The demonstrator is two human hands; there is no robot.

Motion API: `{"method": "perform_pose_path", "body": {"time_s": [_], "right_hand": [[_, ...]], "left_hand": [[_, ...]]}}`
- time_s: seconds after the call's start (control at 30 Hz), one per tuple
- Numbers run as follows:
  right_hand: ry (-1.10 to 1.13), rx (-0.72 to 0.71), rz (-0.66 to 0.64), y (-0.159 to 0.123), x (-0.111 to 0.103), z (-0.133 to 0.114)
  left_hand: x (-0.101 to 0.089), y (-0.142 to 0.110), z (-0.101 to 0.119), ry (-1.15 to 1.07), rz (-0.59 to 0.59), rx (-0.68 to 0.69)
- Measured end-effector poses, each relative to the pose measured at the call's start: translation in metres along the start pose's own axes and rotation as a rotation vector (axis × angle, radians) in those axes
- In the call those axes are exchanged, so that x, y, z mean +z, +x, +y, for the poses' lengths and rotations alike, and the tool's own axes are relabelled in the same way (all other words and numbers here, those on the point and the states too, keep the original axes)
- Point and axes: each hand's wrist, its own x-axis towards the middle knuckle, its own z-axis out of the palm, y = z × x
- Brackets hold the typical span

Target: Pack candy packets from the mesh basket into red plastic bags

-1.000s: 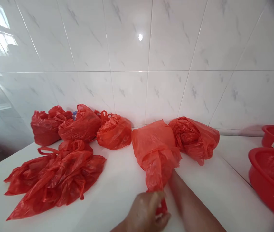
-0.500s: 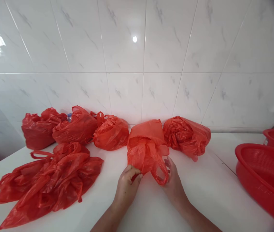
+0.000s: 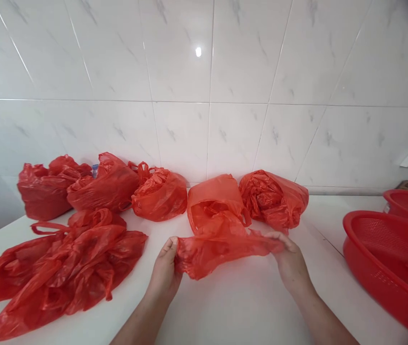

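Between my two hands a thin red plastic bag [image 3: 225, 251] is stretched sideways, just above the white table. My left hand [image 3: 168, 266] pinches its left end, thumb on top. The right end is gripped by my right hand [image 3: 290, 261], with the fingers closed on the edge. Right behind the stretched film sits a full-looking red plastic bag [image 3: 214, 191] with its mouth facing me. I cannot tell whether the stretched piece is part of that bag or a separate one. A bundled red bag [image 3: 273, 199] rests to its right.
Several filled red bags [image 3: 160, 194] line the tiled wall on the left. In front of them lies a heap of loose red bags [image 3: 77, 263]. Two red plastic baskets [image 3: 376, 258] stand on the right of the white table [image 3: 232, 311].
My hands have moved apart, and the red film between them is now pulled out wide instead of hanging bunched with a loop handle. The view has shifted slightly.
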Motion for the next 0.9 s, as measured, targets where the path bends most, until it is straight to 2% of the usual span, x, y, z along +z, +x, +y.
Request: {"method": "perform_pose_path", "body": {"time_s": [0.1,0.17,0.3,0.37,0.4,0.47,0.57,0.6,0.63,0.67,0.77,0.8,0.83,0.9], "right_hand": [[0.181,0.059,-0.018,0.009,-0.012,-0.002],[0.333,0.096,-0.035,0.011,-0.019,-0.006],[0.536,0.238,-0.023,0.017,-0.033,-0.013],[0.532,0.256,0.011,0.021,-0.038,-0.014],[0.506,0.236,0.051,0.022,-0.041,-0.016],[0.384,0.110,0.233,0.018,-0.042,-0.023],[-0.001,-0.241,0.607,-0.006,-0.035,-0.042],[-0.142,-0.356,0.642,-0.018,-0.028,-0.049],[-0.253,-0.448,0.560,-0.030,-0.020,-0.054],[-0.315,-0.520,0.367,-0.042,-0.011,-0.058],[-0.414,-0.601,-0.371,-0.063,0.024,-0.056],[-0.443,-0.603,-0.521,-0.064,0.035,-0.052],[-0.473,-0.596,-0.608,-0.063,0.044,-0.046],[-0.530,-0.558,-0.603,-0.055,0.054,-0.035]], "left_hand": [[0.000,-0.001,0.006,-0.040,-0.011,-0.039],[0.002,-0.006,0.007,-0.007,-0.070,-0.076],[0.006,-0.015,0.005,0.313,-0.326,-0.162],[0.009,-0.017,0.001,0.503,-0.386,-0.220],[0.011,-0.018,-0.001,0.556,-0.384,-0.240],[0.014,-0.019,-0.005,0.549,-0.349,-0.247],[0.018,-0.020,-0.009,0.372,-0.280,-0.223],[0.020,-0.021,-0.010,0.311,-0.261,-0.224],[0.021,-0.022,-0.011,0.254,-0.248,-0.232],[0.022,-0.023,-0.011,0.202,-0.242,-0.246],[0.025,-0.027,-0.013,0.051,-0.260,-0.285],[0.026,-0.029,-0.014,0.008,-0.282,-0.298],[0.026,-0.031,-0.015,-0.028,-0.313,-0.320],[0.025,-0.037,-0.017,-0.075,-0.389,-0.383]]}}
